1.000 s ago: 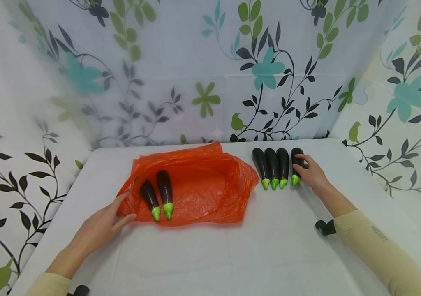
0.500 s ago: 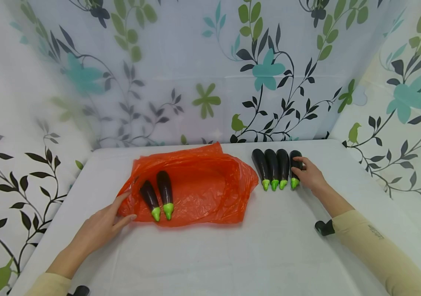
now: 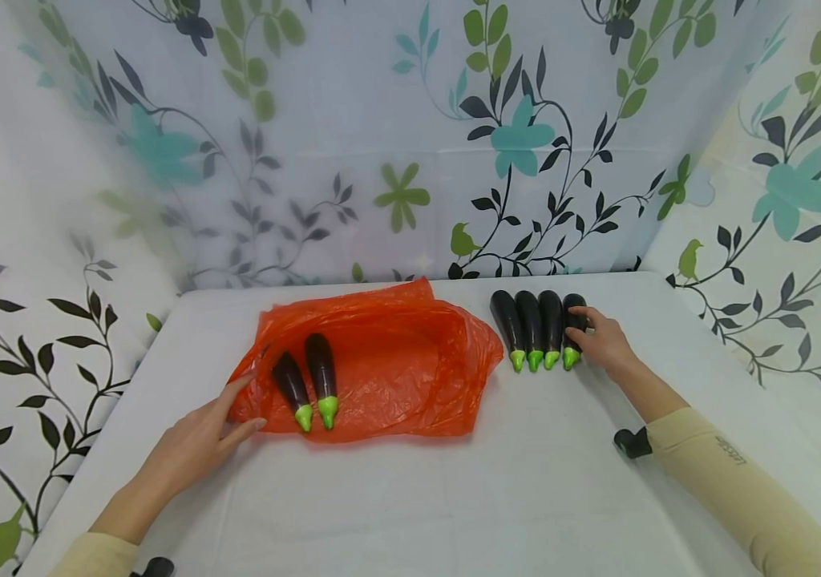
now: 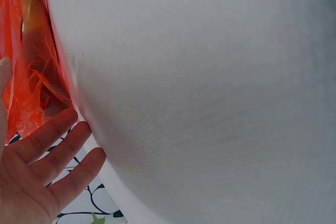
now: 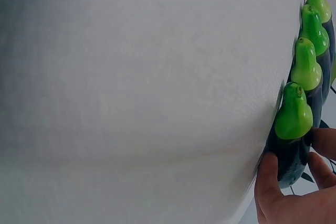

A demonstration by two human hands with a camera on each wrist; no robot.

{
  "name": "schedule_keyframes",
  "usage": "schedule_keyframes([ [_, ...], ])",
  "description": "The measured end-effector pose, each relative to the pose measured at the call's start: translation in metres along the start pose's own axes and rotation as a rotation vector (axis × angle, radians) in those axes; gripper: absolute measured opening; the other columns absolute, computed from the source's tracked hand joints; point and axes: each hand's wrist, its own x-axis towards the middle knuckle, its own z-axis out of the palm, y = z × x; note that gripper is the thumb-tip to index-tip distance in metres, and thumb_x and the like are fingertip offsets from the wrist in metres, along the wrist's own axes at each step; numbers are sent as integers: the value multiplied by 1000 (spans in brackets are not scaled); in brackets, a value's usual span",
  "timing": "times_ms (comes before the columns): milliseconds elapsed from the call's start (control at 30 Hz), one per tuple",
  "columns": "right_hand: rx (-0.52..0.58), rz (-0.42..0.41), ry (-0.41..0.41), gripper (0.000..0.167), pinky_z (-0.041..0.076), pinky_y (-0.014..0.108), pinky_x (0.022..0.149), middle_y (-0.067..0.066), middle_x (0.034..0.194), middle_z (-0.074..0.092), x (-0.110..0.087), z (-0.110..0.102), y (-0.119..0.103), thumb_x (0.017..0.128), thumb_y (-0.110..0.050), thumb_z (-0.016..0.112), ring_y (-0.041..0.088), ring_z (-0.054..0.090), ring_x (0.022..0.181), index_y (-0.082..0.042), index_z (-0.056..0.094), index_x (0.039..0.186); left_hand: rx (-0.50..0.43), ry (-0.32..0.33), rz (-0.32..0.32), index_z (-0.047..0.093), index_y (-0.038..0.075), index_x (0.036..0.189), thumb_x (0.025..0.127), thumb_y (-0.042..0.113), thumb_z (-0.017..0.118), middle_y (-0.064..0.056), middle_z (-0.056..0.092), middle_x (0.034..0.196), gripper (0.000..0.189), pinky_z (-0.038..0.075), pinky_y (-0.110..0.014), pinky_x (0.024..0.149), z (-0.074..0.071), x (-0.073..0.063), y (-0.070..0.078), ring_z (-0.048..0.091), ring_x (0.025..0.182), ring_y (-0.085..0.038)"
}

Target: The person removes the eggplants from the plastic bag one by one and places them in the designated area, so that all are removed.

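My right hand point(image 3: 607, 340) grips the rightmost eggplant point(image 5: 293, 113), a dark one with a bright green stem end, thumb and fingers on either side of its body. It lies alongside several other eggplants point(image 3: 529, 320), all with green ends toward me. My left hand point(image 3: 190, 445) rests at the left edge of an orange-red plastic bag point(image 3: 396, 385), fingers extended and fingertips right at the plastic. Two more eggplants point(image 3: 321, 373) lie in the bag's open mouth, near that hand. In the left wrist view, the left fingers point(image 4: 63, 150) are spread and nearly straight beside the bag.
A white-covered table point(image 3: 410, 505) carries everything. Behind and at the sides hang white curtains point(image 3: 396, 104) printed with leaves and flowers. A dark strap-like piece point(image 3: 632, 443) shows beside the right sleeve.
My right hand has shifted slightly left with the rightmost eggplant, bringing it up close against the others in the row. The left hand and the bag stay where they were.
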Motion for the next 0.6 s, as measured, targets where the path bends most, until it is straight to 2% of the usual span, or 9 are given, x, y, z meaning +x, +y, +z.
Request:
schedule_keyframes([
  [300, 8, -10, -3, 54, 44, 55, 97, 37, 147, 29, -1, 0, 0, 103, -21, 48, 50, 34, 133, -3, 29, 151, -1, 2, 6, 34, 7, 146, 92, 44, 65, -27, 62, 117, 73, 49, -61, 83, 0, 0, -1, 63, 100, -42],
  [600, -16, 9, 36, 54, 40, 58, 101, 38, 147, 27, -2, -3, -1, 102, -22, 48, 50, 34, 133, -4, 30, 150, 8, 5, 7, 35, 7, 146, 92, 44, 65, -25, 64, 113, 72, 49, -61, 82, 0, 0, -1, 63, 98, -40],
])
